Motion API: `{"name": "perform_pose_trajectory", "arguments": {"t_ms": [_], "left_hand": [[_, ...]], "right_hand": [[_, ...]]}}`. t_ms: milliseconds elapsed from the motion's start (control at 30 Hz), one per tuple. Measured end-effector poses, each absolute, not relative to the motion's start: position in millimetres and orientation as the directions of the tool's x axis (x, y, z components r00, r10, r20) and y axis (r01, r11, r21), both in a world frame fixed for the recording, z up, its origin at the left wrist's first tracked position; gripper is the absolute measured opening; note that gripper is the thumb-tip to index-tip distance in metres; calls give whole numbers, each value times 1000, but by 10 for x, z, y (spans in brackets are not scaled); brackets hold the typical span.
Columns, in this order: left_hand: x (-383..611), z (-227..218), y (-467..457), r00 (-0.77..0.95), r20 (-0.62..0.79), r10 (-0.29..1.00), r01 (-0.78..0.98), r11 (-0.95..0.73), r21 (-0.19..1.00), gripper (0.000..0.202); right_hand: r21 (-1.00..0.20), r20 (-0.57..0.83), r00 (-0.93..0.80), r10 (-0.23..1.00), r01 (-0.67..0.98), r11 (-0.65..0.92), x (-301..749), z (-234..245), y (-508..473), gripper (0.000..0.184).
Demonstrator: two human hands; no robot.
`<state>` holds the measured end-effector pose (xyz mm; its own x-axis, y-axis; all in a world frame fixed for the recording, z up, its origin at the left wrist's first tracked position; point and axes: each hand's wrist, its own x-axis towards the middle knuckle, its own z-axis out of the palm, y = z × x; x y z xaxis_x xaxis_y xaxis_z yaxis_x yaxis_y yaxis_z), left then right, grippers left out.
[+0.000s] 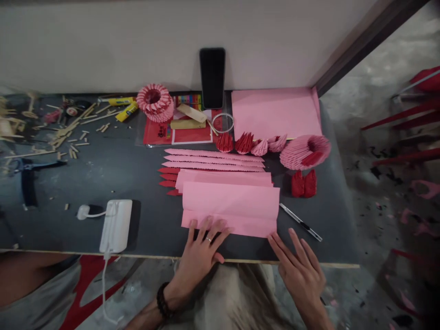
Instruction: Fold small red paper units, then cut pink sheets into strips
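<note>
A creased sheet of pink paper (230, 201) lies in front of me near the table's front edge. Spread across its lower edge, the fingers of my left hand (201, 247) rest flat on the paper. My right hand (299, 261) has its fingers stretched out, the index fingertip touching the lower right corner. Just beyond the sheet are more pink paper pieces (223, 178), partly covered, with pointed red strips (168, 177) showing at their left. Pink zigzag-edged strips (213, 158) lie behind those. A slim utility knife (300, 222) sits to the right of the sheet.
A white power bank (117, 224) with a cable is at left, near scattered wooden sticks (74, 133) and glue tubes (127, 110). A phone (212, 78) leans against the wall. Folded paper rings (156, 110), red bundles (304, 183) and a pink sheet stack (275, 110) stand farther back.
</note>
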<state>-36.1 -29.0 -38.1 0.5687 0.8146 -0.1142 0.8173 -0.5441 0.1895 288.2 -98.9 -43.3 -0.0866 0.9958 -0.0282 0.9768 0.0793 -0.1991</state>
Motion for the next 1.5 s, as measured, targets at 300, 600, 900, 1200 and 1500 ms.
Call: {"name": "perform_pose_trajectory", "arguments": {"t_ms": [300, 600, 900, 1200, 1500], "left_hand": [[-1084, -341, -416, 336, -51, 941, 937, -328, 117, 64], [-1055, -394, -424, 316, -88, 945, 940, -299, 167, 62], [-1078, -356, -416, 229, -151, 962, 956, -193, 219, 63], [-963, -159, -211, 193, 1, 981, 941, -186, 283, 55], [-64, -71, 785, 399, -21, 917, 901, -388, 193, 63]], "right_hand": [[-179, -22, -16, 1000, 984, 12, 2773, -389, -984, 76], [-393, 62, -487, 871, 791, 470, 1716, -218, -426, 56], [-254, 124, -419, 899, 863, 437, 2239, -401, -584, 57], [-144, 147, -320, 936, 929, 341, 2857, -647, -955, 64], [-153, 165, -289, 943, 937, 314, 2808, -703, -974, 66]]}}
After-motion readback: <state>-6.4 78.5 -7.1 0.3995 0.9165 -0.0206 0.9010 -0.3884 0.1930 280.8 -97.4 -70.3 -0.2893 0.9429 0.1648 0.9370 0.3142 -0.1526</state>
